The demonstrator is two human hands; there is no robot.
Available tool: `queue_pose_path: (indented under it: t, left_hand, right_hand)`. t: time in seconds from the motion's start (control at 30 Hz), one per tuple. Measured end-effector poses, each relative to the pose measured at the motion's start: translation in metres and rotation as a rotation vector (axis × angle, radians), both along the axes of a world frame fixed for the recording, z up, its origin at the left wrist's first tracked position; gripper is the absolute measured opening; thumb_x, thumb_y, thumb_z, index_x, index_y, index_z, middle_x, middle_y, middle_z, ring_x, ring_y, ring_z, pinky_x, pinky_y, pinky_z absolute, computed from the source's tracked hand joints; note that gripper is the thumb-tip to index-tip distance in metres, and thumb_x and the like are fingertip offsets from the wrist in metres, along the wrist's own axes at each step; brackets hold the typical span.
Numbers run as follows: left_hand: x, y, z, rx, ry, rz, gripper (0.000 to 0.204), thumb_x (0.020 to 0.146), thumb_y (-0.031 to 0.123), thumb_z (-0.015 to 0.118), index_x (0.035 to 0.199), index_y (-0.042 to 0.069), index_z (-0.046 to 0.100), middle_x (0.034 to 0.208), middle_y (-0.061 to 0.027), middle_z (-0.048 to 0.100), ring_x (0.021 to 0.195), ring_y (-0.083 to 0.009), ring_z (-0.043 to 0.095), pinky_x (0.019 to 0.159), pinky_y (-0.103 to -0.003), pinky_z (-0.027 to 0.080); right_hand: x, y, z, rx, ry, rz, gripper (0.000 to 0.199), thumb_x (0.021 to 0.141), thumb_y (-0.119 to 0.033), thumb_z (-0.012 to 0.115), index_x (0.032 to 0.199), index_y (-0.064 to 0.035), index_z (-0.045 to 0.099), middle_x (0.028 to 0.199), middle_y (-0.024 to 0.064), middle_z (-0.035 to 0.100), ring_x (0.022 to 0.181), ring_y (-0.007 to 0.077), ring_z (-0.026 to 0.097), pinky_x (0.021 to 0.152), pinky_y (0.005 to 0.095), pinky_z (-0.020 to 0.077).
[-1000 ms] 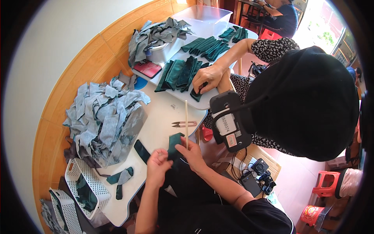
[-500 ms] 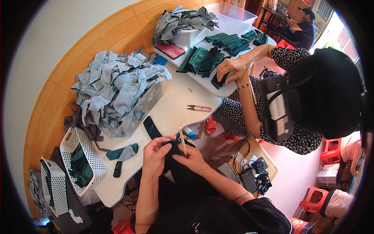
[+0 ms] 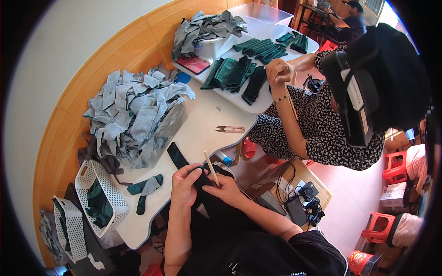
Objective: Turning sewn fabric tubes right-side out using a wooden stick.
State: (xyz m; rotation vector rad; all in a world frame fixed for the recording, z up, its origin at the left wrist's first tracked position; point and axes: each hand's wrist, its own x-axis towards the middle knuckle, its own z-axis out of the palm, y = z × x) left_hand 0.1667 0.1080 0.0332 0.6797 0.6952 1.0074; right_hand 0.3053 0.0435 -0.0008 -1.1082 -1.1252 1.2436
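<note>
My left hand [image 3: 185, 187] is closed, thumb and fingers pinching a dark green fabric piece [image 3: 200, 180] near the table's front edge. In my right hand [image 3: 226, 189] a thin pale wooden stick [image 3: 208, 162] points up and away, and its fingers also touch the fabric. A dark green strip [image 3: 177, 155] lies on the table just beyond my left hand. Further left rest a folded green and grey piece [image 3: 151, 185] and a small green scrap [image 3: 141, 205]. Pink-handled thread snips [image 3: 231, 129] lie farther off on the white tabletop [image 3: 202, 119].
Grey-blue fabric pieces [image 3: 133, 110] overflow a clear bin at the left. White perforated baskets [image 3: 120, 209] hold green cloth. Across from me, a co-worker's hands [image 3: 280, 72] are above rows of green velvet pieces [image 3: 237, 73]. A wooden box with cables [image 3: 299, 202] stands at the right.
The co-worker's hands have risen off a dark green piece, which now lies flat beside the others. My hands keep their grip on the fabric and stick; the whole view has shifted slightly.
</note>
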Motion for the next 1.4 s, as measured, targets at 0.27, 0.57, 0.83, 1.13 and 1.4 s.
queue_pose_path:
  t: [0.27, 0.57, 0.83, 1.13, 1.4]
  left_hand:
    - [0.017, 0.008, -0.006, -0.132, -0.048, 0.075, 0.018, 0.084, 0.002, 0.065, 0.102, 0.002, 0.064, 0.083, -0.0113, 0.066, 0.078, -0.0206, 0.066, 0.073, -0.032, 0.055]
    - [0.027, -0.006, -0.022, -0.21, -0.011, -0.074, 0.025, 0.088, 0.015, 0.065, 0.108, 0.001, 0.06, 0.105, -0.0111, 0.065, 0.099, -0.0224, 0.062, 0.088, -0.037, 0.051]
    - [0.002, 0.013, -0.02, -0.262, -0.301, 0.129, 0.027, 0.093, 0.026, 0.059, 0.115, 0.012, 0.057, 0.104, -0.0051, 0.065, 0.104, -0.0227, 0.061, 0.094, -0.044, 0.048]
    - [-0.022, 0.021, -0.032, -0.184, -0.567, 0.06, 0.024, 0.096, 0.026, 0.052, 0.117, 0.014, 0.058, 0.107, -0.005, 0.068, 0.102, -0.0215, 0.065, 0.089, -0.045, 0.052]
    - [-0.022, 0.021, -0.032, -0.149, -0.509, 0.079, 0.025, 0.095, 0.026, 0.055, 0.116, 0.013, 0.058, 0.108, -0.0051, 0.068, 0.103, -0.0224, 0.064, 0.086, -0.045, 0.054]
  right_hand:
    - [0.008, -0.003, -0.013, -0.075, 0.069, -0.096, 0.024, 0.084, -0.013, 0.07, 0.106, -0.0025, 0.065, 0.069, -0.0086, 0.049, 0.06, 0.0001, 0.04, 0.052, 0.0184, 0.0306]
    - [0.012, -0.001, -0.016, -0.161, 0.128, -0.086, 0.026, 0.086, -0.016, 0.069, 0.106, -0.0017, 0.065, 0.073, -0.0063, 0.051, 0.067, 0.0018, 0.044, 0.061, 0.0202, 0.0385]
    - [0.028, -0.019, -0.005, -0.059, -0.093, -0.157, 0.029, 0.096, -0.02, 0.051, 0.119, -0.0031, 0.055, 0.092, 0.0066, 0.058, 0.086, 0.0169, 0.057, 0.08, 0.0285, 0.0449]
    - [0.047, -0.052, 0.022, 0.096, -0.529, -0.131, 0.021, 0.092, -0.015, 0.056, 0.11, -0.0075, 0.064, 0.079, 0.0113, 0.057, 0.07, 0.0285, 0.059, 0.063, 0.0353, 0.0474]
    - [0.048, -0.054, 0.012, 0.123, -0.636, -0.129, 0.021, 0.092, -0.015, 0.056, 0.11, -0.009, 0.064, 0.078, 0.0114, 0.058, 0.07, 0.0301, 0.061, 0.061, 0.0381, 0.0484]
